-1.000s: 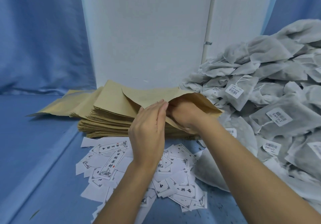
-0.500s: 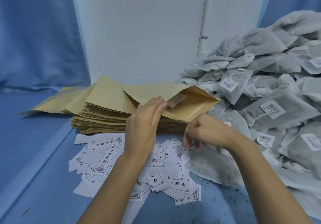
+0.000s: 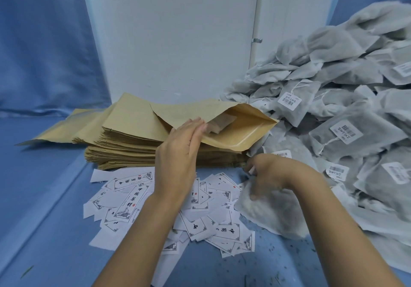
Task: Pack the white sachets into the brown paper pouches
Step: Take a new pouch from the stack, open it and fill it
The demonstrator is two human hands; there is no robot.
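A stack of brown paper pouches (image 3: 124, 153) lies at the centre of the blue table. The top pouch (image 3: 240, 133) gapes toward the right, and a white sachet (image 3: 220, 122) shows inside its mouth. My left hand (image 3: 178, 160) has its straight fingers under the pouch's upper flap and props it up. My right hand (image 3: 273, 175) is lower, in front of the stack, with fingers curled and thumb pressed on a loose white sachet (image 3: 273, 217) lying on the table.
A large heap of white sachets (image 3: 347, 113) with barcode tags fills the right side. Several printed paper labels (image 3: 124, 197) are scattered in front of the stack. A white panel (image 3: 178, 42) stands behind, and blue cloth (image 3: 40, 197) covers the table.
My right hand has come out of the open pouch, leaving a sachet inside, and dropped to the right onto a loose sachet. My left hand keeps the flap up.
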